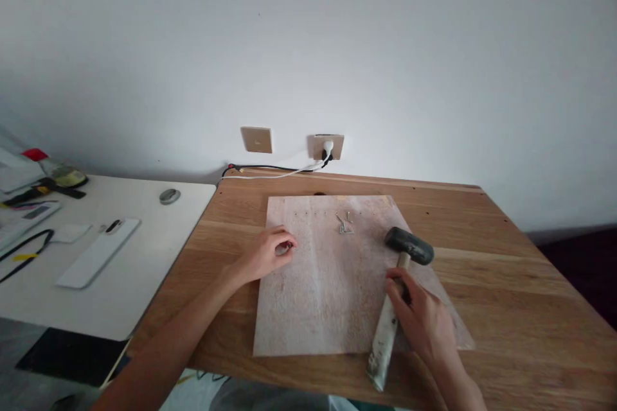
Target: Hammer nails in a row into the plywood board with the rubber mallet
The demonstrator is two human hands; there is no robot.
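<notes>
My right hand [421, 314] is wrapped round the pale, worn handle of a rubber mallet [384, 340]. Its black head points away from me, over the right side of a thin wooden board [328, 308]. Over the board's left edge is my left hand [274, 252], thumb and fingertips pinched together; whatever they hold, if anything, is too small to make out. A little pile of screws or nails [344, 226] lies on the board towards the back. Along the board's far edge runs a row of small dark dots, too small to tell whether nails or holes.
The board lies on a brown wooden table [482, 308] against the wall. At left, a white table [144, 257] holds a white phone [101, 252], a grey tape roll [169, 196], tools and a bottle [67, 176]. Cables [274, 172] run to a wall socket [318, 146].
</notes>
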